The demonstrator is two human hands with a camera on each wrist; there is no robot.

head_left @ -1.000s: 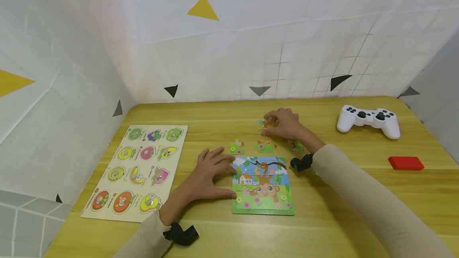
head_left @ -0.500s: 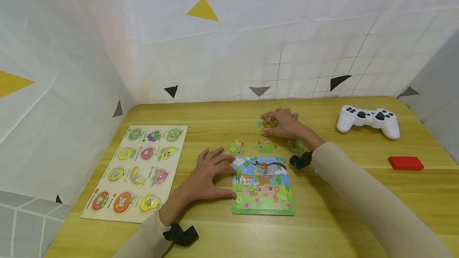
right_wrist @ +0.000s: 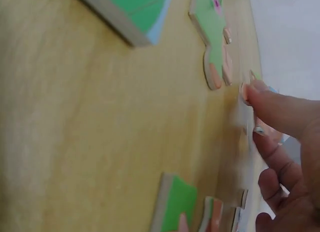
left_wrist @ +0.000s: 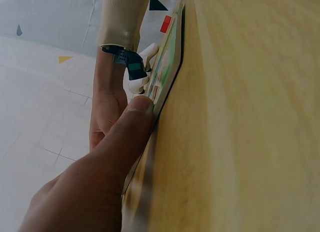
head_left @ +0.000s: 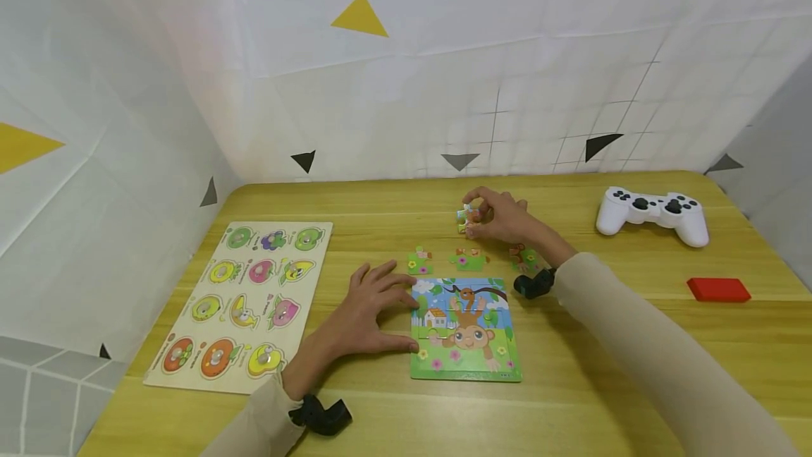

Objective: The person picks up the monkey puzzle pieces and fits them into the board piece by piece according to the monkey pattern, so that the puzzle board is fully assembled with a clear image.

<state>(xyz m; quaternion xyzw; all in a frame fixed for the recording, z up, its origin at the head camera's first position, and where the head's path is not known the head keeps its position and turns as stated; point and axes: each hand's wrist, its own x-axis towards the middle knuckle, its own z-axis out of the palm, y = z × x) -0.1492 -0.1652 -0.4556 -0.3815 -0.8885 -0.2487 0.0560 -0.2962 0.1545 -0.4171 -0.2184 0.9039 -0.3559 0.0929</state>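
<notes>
My right hand [head_left: 504, 218] pinches a small jigsaw piece [head_left: 468, 218] between thumb and fingers behind the puzzle board. The piece stands tilted up, its printed face partly toward the head camera; in the right wrist view the thumb covers part of it. My left hand [head_left: 368, 312] lies with fingers spread at the left side of the square monkey puzzle board [head_left: 466, 365], thumb tip right at its edge. In the left wrist view the left thumb [left_wrist: 140, 104] overlaps the board's rim. Three loose pieces sit behind the board: one at left [head_left: 419, 263], one in the middle [head_left: 469, 261], one at right [head_left: 523, 258].
A wooden fruit puzzle board [head_left: 273, 309] with knobs lies to the left. At the right are a white game controller [head_left: 653, 214] and a red block [head_left: 718, 289]. A white patterned sheet [head_left: 412, 104] hangs behind the table.
My right hand has tipped the jigsaw piece up from lying nearly flat, its index finger rising slightly. The left hand and the board have stayed put.
</notes>
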